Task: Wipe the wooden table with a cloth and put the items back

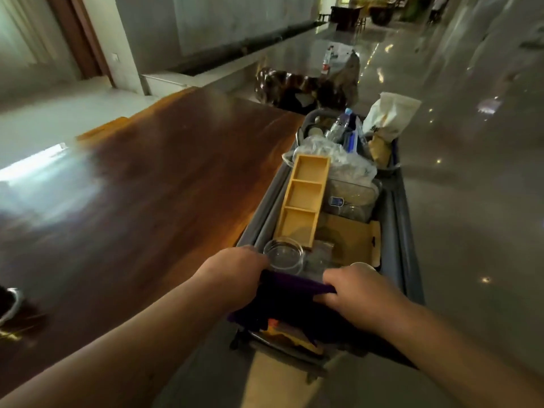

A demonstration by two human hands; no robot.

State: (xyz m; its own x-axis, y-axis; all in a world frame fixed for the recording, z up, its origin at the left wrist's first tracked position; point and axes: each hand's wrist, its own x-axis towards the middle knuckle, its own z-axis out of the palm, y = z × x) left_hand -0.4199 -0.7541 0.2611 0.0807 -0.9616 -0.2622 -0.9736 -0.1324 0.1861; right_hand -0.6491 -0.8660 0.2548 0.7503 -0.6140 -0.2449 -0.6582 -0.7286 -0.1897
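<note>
A long dark wooden table fills the left of the view, its top bare and glossy. Beside its right edge stands a grey cart loaded with items. My left hand and my right hand both grip the cart's handle, over which a dark purple cloth is draped. In the cart lie a wooden tray with three compartments, a clear glass dish, a clear plastic container, a plastic water bottle and a white paper bag.
A carved dark wood base or stump stands beyond the table's far end. Shiny grey floor stretches to the right and ahead down a corridor. A metal object sits at the table's near left edge. Walls and a door frame are on the left.
</note>
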